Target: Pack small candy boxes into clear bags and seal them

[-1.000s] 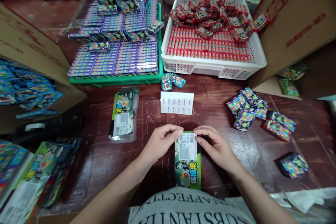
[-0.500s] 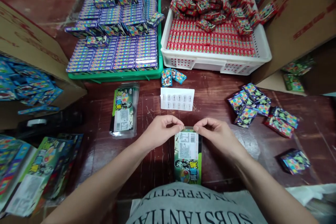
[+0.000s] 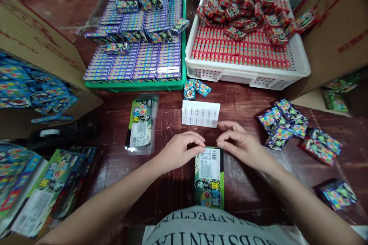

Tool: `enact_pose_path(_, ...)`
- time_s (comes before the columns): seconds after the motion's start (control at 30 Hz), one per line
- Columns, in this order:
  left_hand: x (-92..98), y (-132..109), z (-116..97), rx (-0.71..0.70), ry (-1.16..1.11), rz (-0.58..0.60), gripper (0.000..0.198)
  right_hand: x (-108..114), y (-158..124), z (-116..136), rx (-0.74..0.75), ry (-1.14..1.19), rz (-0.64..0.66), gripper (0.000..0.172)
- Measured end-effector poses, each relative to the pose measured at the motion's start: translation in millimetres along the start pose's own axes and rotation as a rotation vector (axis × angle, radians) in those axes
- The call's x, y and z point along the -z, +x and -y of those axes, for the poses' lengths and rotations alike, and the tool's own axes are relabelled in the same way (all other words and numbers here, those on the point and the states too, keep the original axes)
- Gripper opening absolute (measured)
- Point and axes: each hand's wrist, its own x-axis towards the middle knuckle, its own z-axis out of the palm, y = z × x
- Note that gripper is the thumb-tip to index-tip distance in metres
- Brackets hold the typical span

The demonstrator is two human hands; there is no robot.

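Observation:
A flat green and black candy packet (image 3: 209,187) with a white label lies in front of me, its lower end near my shirt. My left hand (image 3: 182,150) pinches at the packet's top left corner, thumb and forefinger close together. By the top right corner, my right hand (image 3: 244,146) has its fingers apart, with nothing visible between them. A white sheet of round stickers (image 3: 200,114) lies just beyond both hands. To the left rests a small stack of similar packets in clear plastic sleeves (image 3: 140,124).
Behind stand a green tray (image 3: 138,85) of purple candy boxes and a white basket (image 3: 247,74) of red ones. Two blue boxes (image 3: 189,89) lie before them. Loose purple boxes (image 3: 278,136) are at right. Cardboard cartons (image 3: 43,34) flank both sides; more packets (image 3: 37,203) sit lower left.
My right hand has let go of the packet's top edge and its fingers have spread. My left fingers stay at the corner. The whole view has shifted slightly.

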Motion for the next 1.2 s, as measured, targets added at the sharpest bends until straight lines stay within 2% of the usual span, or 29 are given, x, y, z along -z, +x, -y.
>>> enact_pose_path(0.07, 15.7, 19, -2, -0.155, 0.279, -0.073, 0.015, 4, 30, -11, 0.066, -0.16, -0.127, 0.037)
enact_pose_path(0.13, 32.5, 42, -1, -0.257, 0.504, -0.149, 0.036, 6, 60, -22, 0.093, -0.251, -0.195, 0.061)
enact_pose_path(0.17, 40.2, 54, 0, -0.269, 0.583, -0.17, 0.047, 7, 72, -27, 0.086, -0.257, -0.19, 0.063)
enact_pose_path(0.23, 52.6, 72, 4, -0.229, 0.662, -0.16, 0.053, 8, 87, -32, 0.052, -0.211, -0.151, 0.05)
enact_pose_path(0.33, 62.4, 78, 6, -0.11, 0.511, -0.127, 0.037, 12, 83, -31, -0.001, -0.057, -0.107, 0.027)
enact_pose_path(0.43, 60.7, 69, 5, 0.004, 0.104, -0.13, 0.022, 18, 64, -22, -0.033, 0.1, -0.077, 0.022)
enact_pose_path(0.5, 53.4, 63, 4, 0.055, -0.129, -0.166, 0.026, 18, 55, -17, -0.062, 0.182, -0.122, 0.023)
enact_pose_path(0.6, 36.3, 57, 4, 0.059, -0.307, -0.291, 0.038, 14, 48, -11, -0.084, 0.328, -0.216, 0.021)
enact_pose_path(0.7, 20.1, 54, 6, 0.027, -0.366, -0.401, 0.034, 8, 43, -10, -0.102, 0.448, -0.236, 0.019)
enact_pose_path(0.77, 13.5, 52, 7, 0.02, -0.376, -0.41, 0.028, 5, 39, -8, -0.125, 0.471, -0.246, 0.019)
enact_pose_path(0.87, 9.3, 53, 10, 0.024, -0.34, -0.44, 0.023, -1, 34, -7, -0.149, 0.445, -0.3, 0.022)
enact_pose_path(0.97, 8.5, 55, 14, 0.055, -0.311, -0.512, 0.03, -4, 32, -8, -0.191, 0.405, -0.334, 0.031)
enact_pose_path(1.07, 9.7, 56, 20, 0.068, -0.321, -0.542, 0.032, 4, 34, -12, -0.207, 0.363, -0.303, 0.038)
enact_pose_path(1.2, 12.7, 55, 22, 0.037, -0.281, -0.533, 0.03, 27, 40, -15, -0.186, 0.341, -0.235, 0.035)
